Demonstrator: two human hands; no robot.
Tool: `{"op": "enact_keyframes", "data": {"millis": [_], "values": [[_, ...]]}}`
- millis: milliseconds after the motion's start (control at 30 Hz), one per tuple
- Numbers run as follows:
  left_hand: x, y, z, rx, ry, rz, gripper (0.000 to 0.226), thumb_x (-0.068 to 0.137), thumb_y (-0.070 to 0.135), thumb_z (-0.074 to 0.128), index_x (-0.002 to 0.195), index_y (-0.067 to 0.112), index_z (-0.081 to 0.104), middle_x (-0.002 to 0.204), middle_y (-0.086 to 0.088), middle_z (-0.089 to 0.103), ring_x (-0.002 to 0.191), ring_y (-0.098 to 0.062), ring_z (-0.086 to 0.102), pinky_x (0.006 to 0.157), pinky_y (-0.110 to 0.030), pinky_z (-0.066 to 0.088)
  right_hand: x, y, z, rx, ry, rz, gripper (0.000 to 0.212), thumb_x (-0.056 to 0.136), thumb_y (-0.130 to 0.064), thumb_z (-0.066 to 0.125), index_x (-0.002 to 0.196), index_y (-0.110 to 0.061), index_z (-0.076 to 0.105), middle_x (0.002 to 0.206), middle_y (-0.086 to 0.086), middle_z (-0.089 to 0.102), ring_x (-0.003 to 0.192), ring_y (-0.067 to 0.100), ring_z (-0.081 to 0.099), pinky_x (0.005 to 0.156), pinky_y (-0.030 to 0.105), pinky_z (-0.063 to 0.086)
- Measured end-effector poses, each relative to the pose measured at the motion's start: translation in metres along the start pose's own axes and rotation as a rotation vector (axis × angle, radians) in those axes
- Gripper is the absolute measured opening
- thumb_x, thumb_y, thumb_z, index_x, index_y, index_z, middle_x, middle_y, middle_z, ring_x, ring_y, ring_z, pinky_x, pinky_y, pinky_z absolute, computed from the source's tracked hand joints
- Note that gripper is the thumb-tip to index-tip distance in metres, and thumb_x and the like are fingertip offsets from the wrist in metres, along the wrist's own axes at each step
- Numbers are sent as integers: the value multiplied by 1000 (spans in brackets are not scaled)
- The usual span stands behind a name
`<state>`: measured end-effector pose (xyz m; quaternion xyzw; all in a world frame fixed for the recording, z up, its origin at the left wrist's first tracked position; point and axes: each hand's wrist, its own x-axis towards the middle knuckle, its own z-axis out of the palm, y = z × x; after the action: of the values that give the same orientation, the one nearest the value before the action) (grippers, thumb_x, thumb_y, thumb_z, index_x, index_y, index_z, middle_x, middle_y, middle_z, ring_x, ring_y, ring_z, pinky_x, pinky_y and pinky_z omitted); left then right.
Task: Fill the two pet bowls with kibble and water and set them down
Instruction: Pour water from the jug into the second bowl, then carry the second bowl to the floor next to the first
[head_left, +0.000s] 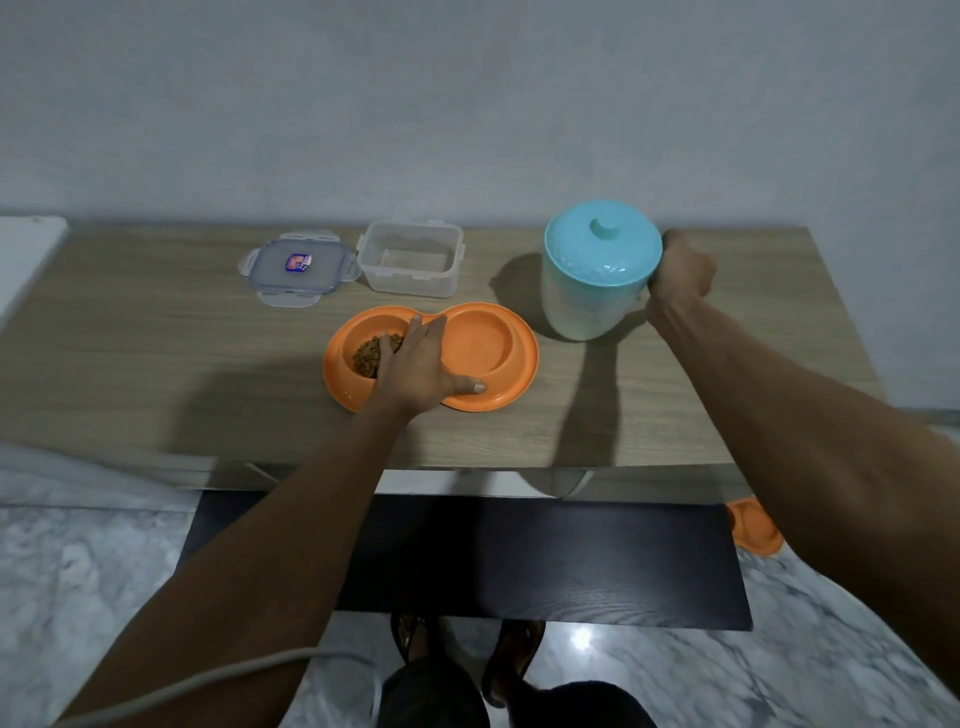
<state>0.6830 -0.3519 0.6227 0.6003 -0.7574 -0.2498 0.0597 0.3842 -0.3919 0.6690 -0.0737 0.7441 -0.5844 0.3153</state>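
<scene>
Orange double pet bowl (498, 358) is pinned flat by left hand (423, 366), fingers spread – teal-lidded water jug (597, 275) is gripped by right hand (678, 273), fist closed on handle – kibble (371, 353) seen in left compartment

- There is a single view, taken from the person's head, looking forward and steeply down.
- It faces a pale grey wall (467, 104), with the light wood-grain tabletop (156, 364) running across the middle of the frame.
- The camera sits close: both forearms reach in from the lower edge, and the person's feet show at the bottom.
- The wide lens bows the tabletop's edges and takes in the grey marbled floor (78, 571) on both sides.
</scene>
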Motion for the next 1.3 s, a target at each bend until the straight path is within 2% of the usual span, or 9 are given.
{"op": "enact_keyframes", "data": {"millis": [167, 267, 333, 467, 533, 767, 967, 1167, 1300], "values": [[0, 1, -1, 16, -3, -4, 110, 69, 62, 75, 154, 19, 21, 161, -6, 25, 153, -24, 6, 117, -59, -4, -1, 1, -2, 23, 12, 2, 34, 78, -32, 59, 99, -7, 65, 87, 4, 62, 68, 21, 53, 50, 28, 40], [-1, 6, -4, 71, -22, -8, 111, 70, 63, 73, 155, 17, 19, 161, -6, 26, 153, -25, 6, 117, -60, -3, -7, 2, -6, 26, 20, -26, 24, 82, -34, 56, 69, -14, 60, 75, 4, 62, 68, 22, 54, 53, 26, 44], [-4, 8, -6, 91, -26, -4, 112, 71, 64, 73, 155, 15, 17, 161, -7, 25, 152, -27, 6, 116, -62, -2, -16, 5, -11, 7, 40, -50, 30, 87, -35, 52, 64, -16, 57, 77, 4, 60, 71, 22, 53, 48, 22, 42], [-7, 9, -11, 28, 17, 11, 113, 72, 65, 71, 156, 15, 13, 164, -5, 17, 152, -27, 5, 116, -63, 0, -33, 18, -19, -21, 134, -39, 42, 90, -41, 47, 104, -7, 67, 101, 9, 64, 96, 28, 58, 82, 34, 48], [-8, -1, -16, -33, 66, 10, 111, 74, 68, 67, 156, 16, 14, 164, -4, 17, 152, -26, 9, 116, -64, 6, -41, 28, -20, -38, 153, -3, 52, 85, -48, 49, 112, -6, 65, 114, 15, 65, 105, 33, 61, 92, 45, 53], [-16, -54, -45, -100, 224, -215, 83, 87, 62, 55, 147, 9, 34, 153, -12, 37, 141, -32, 33, 110, -52, 31, -97, 73, -1, -107, 155, 71, 58, 91, -42, 53, 133, -2, 50, 135, 19, 54, 118, 38, 55, 90, 40, 43], [-13, -102, -47, -160, 158, -460, 76, 83, 67, 52, 126, 4, 54, 130, -19, 55, 122, -38, 51, 98, -49, 46, -133, 102, 28, -192, 95, 123, 62, 88, -45, 50, 135, -4, 50, 135, 19, 55, 118, 38, 54, 96, 44, 45], [-5, -116, -45, -165, 76, -441, 70, 78, 71, 51, 102, 7, 68, 100, -15, 69, 92, -36, 66, 83, -46, 55, -146, 114, 46, -467, -63, 69, 63, 72, -50, 63, 116, -5, 62, 119, 17, 62, 107, 37, 60, 90, 51, 56], [1, -120, -43, -201, 50, -448, 61, 73, 67, 54, 93, 12, 69, 87, -11, 71, 79, -33, 70, 78, -44, 58, -148, 115, 47, -512, -66, 58, 53, 78, -41, 69, 115, -5, 62, 118, 18, 63, 108, 37, 61, 88, 53, 57]]}}
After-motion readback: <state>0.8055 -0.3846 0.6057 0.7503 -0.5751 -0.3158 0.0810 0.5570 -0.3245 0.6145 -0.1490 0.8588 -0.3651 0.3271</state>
